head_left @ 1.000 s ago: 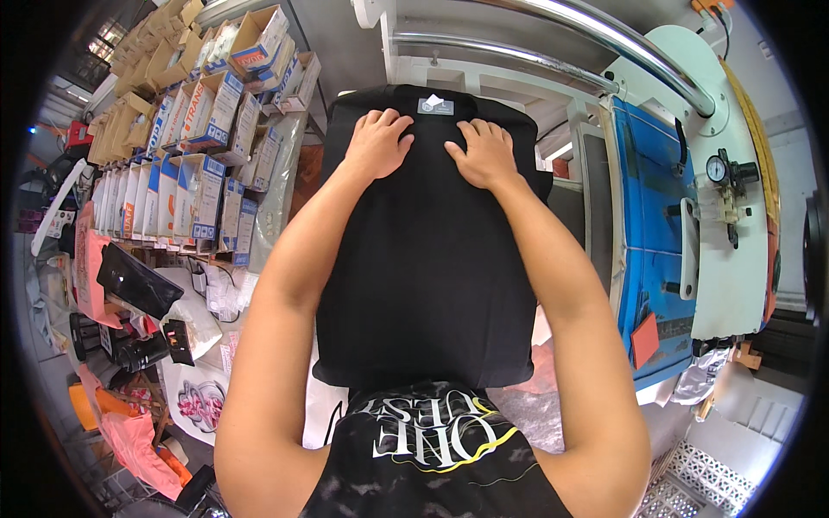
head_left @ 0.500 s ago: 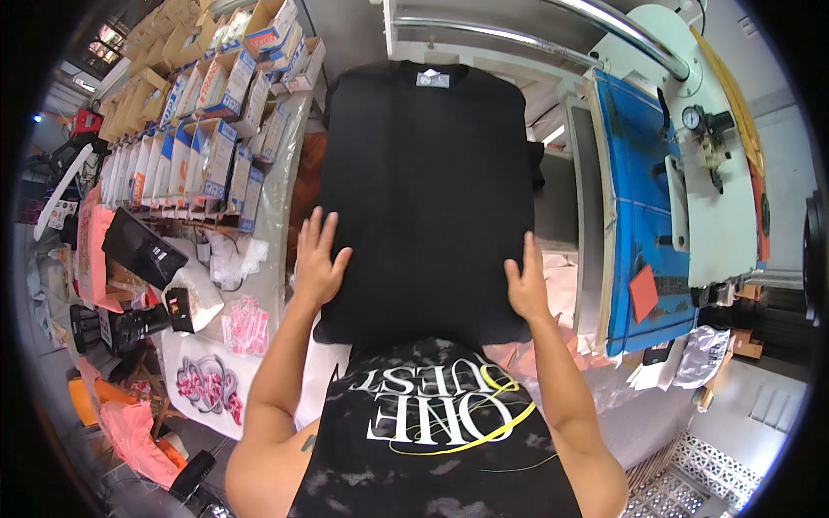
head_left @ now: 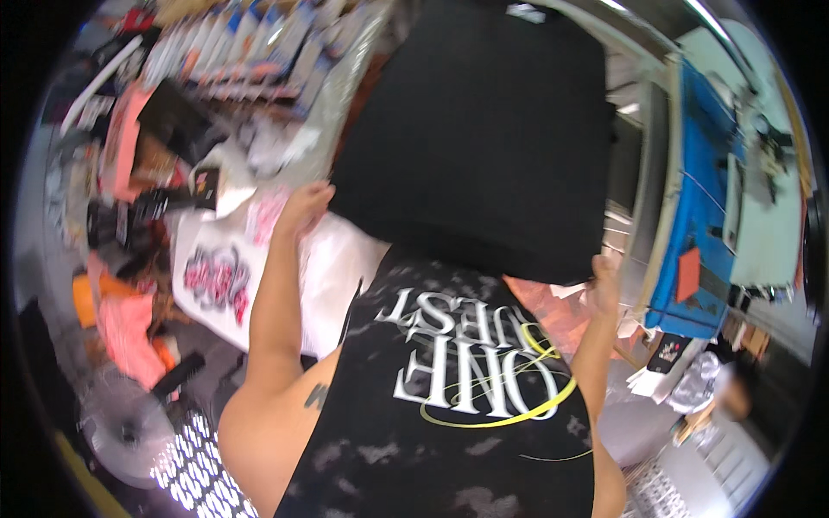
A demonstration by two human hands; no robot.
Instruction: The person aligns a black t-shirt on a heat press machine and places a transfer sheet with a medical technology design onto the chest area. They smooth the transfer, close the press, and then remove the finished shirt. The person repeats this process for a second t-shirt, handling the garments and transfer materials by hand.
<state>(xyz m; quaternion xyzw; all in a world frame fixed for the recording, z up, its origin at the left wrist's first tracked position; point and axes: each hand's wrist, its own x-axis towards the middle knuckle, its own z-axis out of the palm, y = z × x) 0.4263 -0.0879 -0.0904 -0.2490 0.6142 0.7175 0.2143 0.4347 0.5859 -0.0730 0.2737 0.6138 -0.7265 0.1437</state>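
A black T-shirt (head_left: 484, 129) lies spread flat in front of me, its collar at the far end and its hem toward my body. At the hem's left corner, my left hand (head_left: 306, 210) is closed on the cloth. My right hand (head_left: 604, 283) grips the opposite hem corner, thumb uppermost, with its other fingers partly hidden and slightly blurred. Whatever supports the shirt is covered by it.
To the right stands a machine with a blue panel (head_left: 701, 198) and an orange-red square (head_left: 687, 274) on it. White sheets with a pink-and-black print (head_left: 216, 281) lie at left, below rows of cardboard boxes (head_left: 246, 52). A fan (head_left: 129, 427) is at lower left.
Both hands have moved from lying flat along the shirt's sides to its near corners and closed on the hem. My view has tilted and shifted, so the shirt appears higher and further right.
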